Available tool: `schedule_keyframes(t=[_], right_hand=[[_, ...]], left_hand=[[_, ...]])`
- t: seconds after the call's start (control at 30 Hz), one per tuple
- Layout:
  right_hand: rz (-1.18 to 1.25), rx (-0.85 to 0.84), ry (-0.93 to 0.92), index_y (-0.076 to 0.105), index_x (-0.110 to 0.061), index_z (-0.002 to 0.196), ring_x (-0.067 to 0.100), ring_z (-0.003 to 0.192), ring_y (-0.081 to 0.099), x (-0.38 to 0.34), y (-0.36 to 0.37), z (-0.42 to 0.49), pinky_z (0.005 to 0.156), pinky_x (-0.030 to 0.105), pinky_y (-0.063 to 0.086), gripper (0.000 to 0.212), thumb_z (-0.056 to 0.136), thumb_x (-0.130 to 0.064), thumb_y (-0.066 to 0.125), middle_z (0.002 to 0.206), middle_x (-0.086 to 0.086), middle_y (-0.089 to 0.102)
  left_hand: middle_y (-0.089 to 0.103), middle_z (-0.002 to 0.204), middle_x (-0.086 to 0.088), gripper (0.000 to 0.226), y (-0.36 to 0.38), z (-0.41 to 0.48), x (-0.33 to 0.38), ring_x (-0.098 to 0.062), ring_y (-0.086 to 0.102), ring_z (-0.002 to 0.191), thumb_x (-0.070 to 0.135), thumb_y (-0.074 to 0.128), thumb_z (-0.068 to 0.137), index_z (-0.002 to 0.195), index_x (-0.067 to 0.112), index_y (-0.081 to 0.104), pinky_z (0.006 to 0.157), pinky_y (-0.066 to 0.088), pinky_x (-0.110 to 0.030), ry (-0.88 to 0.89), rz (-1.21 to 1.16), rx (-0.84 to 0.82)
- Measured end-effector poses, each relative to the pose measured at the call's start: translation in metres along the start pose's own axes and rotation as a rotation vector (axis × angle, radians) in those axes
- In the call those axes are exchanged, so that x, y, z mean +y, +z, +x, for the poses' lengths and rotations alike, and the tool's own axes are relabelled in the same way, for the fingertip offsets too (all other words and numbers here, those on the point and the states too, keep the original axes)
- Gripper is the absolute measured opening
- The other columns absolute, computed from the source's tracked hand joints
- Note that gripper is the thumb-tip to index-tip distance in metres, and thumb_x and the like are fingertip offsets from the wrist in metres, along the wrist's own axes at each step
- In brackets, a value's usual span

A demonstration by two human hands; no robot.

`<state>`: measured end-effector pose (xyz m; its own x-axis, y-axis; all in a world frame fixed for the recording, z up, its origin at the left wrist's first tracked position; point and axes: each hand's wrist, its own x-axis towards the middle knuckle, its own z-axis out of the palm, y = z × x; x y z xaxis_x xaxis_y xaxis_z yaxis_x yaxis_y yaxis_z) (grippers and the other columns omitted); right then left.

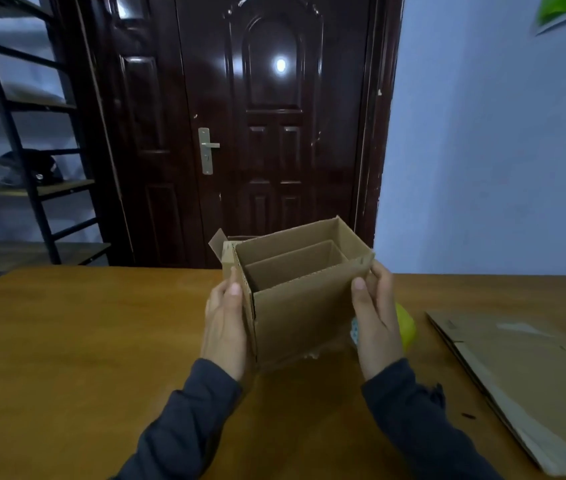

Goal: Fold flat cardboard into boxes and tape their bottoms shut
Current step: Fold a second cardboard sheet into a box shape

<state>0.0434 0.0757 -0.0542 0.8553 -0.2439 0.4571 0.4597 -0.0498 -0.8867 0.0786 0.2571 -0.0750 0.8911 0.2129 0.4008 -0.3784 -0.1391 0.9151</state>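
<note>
the open-topped cardboard box [295, 317] stands upright on the wooden table [67, 341], with a second cardboard wall inside it. the left hand [224, 327] grips its left side and the right hand [375, 323] pinches its right wall. a yellow-green object [408, 327] is half hidden behind the right hand, and flat cardboard [517, 368] lies further right.

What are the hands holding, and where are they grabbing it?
A cardboard box, opened up. The left hand grips its left side wall, the right hand its right side near the top edge.
</note>
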Motion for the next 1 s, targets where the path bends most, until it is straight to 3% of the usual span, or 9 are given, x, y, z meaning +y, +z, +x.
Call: schedule_keyframes(t=[0.1,0.17,0.2,0.27,0.4,0.53,0.77,0.9,1.0], right_hand=[[-0.012,-0.033,-0.010,0.035,-0.045,0.125,-0.023,0.102,0.050,0.000,0.004,-0.005,0.082,0.003,0.043,0.033,0.095,-0.035,0.046,0.116,-0.035,0.050],[-0.051,-0.045,-0.012,0.033,-0.047,0.119,-0.017,0.110,0.049,0.002,0.008,-0.008,0.085,0.005,0.043,0.033,0.093,-0.036,0.051,0.121,-0.027,0.051],[-0.088,-0.042,-0.018,0.032,-0.047,0.118,-0.009,0.118,0.049,0.003,0.009,-0.010,0.091,0.011,0.043,0.034,0.092,-0.040,0.052,0.125,-0.022,0.051],[-0.170,-0.029,-0.044,0.028,-0.050,0.119,0.005,0.127,0.046,0.006,0.013,-0.013,0.102,0.027,0.044,0.039,0.089,-0.045,0.053,0.131,-0.015,0.049],[-0.257,-0.052,-0.084,0.027,-0.046,0.130,0.008,0.127,0.046,0.010,0.013,-0.011,0.104,0.041,0.044,0.047,0.091,-0.044,0.054,0.132,-0.023,0.043],[-0.334,-0.117,-0.122,0.017,-0.046,0.145,0.009,0.131,0.043,0.009,0.009,-0.008,0.103,0.040,0.046,0.065,0.090,-0.051,0.050,0.147,-0.017,0.038],[-0.375,-0.127,-0.168,0.013,-0.056,0.143,0.004,0.132,0.040,0.009,0.003,-0.002,0.105,0.037,0.045,0.062,0.090,-0.060,0.044,0.149,-0.021,0.033],[-0.458,-0.113,-0.187,0.014,-0.059,0.141,0.002,0.126,0.045,0.009,-0.003,0.000,0.095,0.029,0.049,0.061,0.085,-0.069,0.037,0.150,-0.019,0.032],[-0.474,-0.080,-0.223,0.026,-0.056,0.138,-0.012,0.112,0.048,0.005,-0.002,0.000,0.085,0.020,0.049,0.055,0.085,-0.070,0.035,0.147,-0.021,0.037]], left_hand=[[0.054,0.134,0.000,0.071,-0.003,0.005,-0.001,-0.016,0.048,0.126,0.068,0.034,0.083,0.136,0.024,0.049,0.107,0.038,-0.045,-0.029,-0.089,-0.007],[0.057,0.129,-0.008,0.060,-0.007,0.008,0.003,-0.024,0.052,0.122,0.054,0.039,0.087,0.133,0.018,0.051,0.096,0.045,-0.038,-0.032,-0.174,0.020],[0.058,0.126,-0.009,0.054,-0.008,0.009,0.005,-0.023,0.054,0.120,0.048,0.040,0.089,0.132,0.017,0.052,0.089,0.046,-0.033,-0.019,-0.206,0.033],[0.058,0.125,0.006,0.047,-0.008,0.004,0.010,-0.005,0.057,0.113,0.046,0.038,0.089,0.130,0.027,0.051,0.086,0.045,-0.024,-0.010,-0.268,0.045],[0.051,0.131,0.022,0.055,-0.008,-0.005,0.013,0.001,0.050,0.119,0.059,0.037,0.084,0.136,0.041,0.041,0.097,0.044,-0.032,0.079,-0.196,0.007],[0.040,0.144,0.016,0.059,-0.008,-0.005,0.014,-0.006,0.038,0.133,0.055,0.044,0.085,0.142,0.044,0.032,0.110,0.035,-0.045,0.170,-0.079,-0.006],[0.035,0.150,0.014,0.063,-0.010,-0.005,0.019,-0.006,0.031,0.139,0.060,0.042,0.087,0.145,0.040,0.031,0.114,0.029,-0.048,0.219,-0.030,-0.045],[0.048,0.139,0.012,0.054,-0.008,-0.009,0.028,-0.006,0.043,0.131,0.059,0.045,0.081,0.132,0.040,0.046,0.110,0.037,-0.044,0.195,-0.096,-0.014],[0.057,0.120,0.015,0.046,-0.009,-0.009,0.037,-0.008,0.054,0.115,0.061,0.047,0.074,0.111,0.034,0.054,0.101,0.045,-0.041,0.131,-0.213,0.043]])
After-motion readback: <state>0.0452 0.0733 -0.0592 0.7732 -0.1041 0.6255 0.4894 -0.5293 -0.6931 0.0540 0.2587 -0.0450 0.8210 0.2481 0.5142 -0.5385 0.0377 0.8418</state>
